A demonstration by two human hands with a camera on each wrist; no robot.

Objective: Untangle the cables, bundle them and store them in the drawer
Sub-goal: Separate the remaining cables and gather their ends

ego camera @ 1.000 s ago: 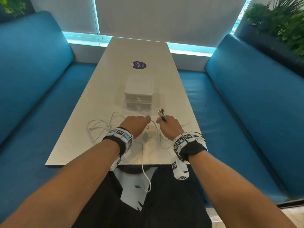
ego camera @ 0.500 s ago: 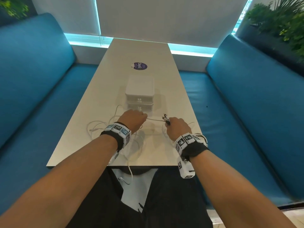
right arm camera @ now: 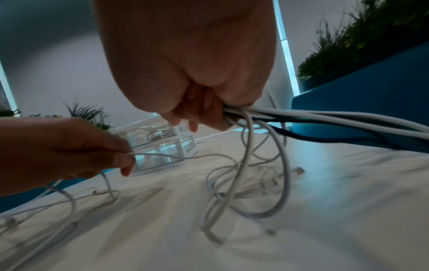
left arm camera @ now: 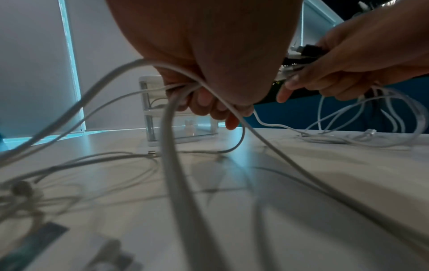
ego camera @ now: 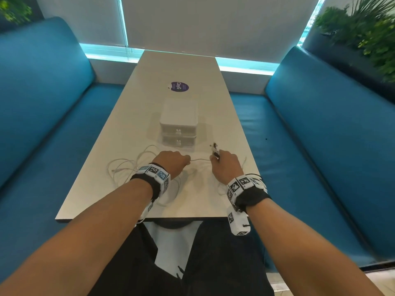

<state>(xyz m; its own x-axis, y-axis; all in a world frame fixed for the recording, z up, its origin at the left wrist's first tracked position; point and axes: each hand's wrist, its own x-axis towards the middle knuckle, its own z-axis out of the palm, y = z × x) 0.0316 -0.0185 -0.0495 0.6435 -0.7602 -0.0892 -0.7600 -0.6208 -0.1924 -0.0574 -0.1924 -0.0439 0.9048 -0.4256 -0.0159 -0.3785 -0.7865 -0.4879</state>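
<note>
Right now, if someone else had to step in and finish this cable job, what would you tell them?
Left hand: grips several white cables and pinches one thin strand that runs across to the right hand.
Right hand: holds a bunch of cable ends, white and black, plugs sticking up.
Loose white loops lie on the table, left of the hands.
Drawer unit: just beyond the hands, both drawers closed; a cable seems to lie in the upper one.
Done: ends gathered.
Left: finish untangling, bundle, open a drawer, store.
</note>
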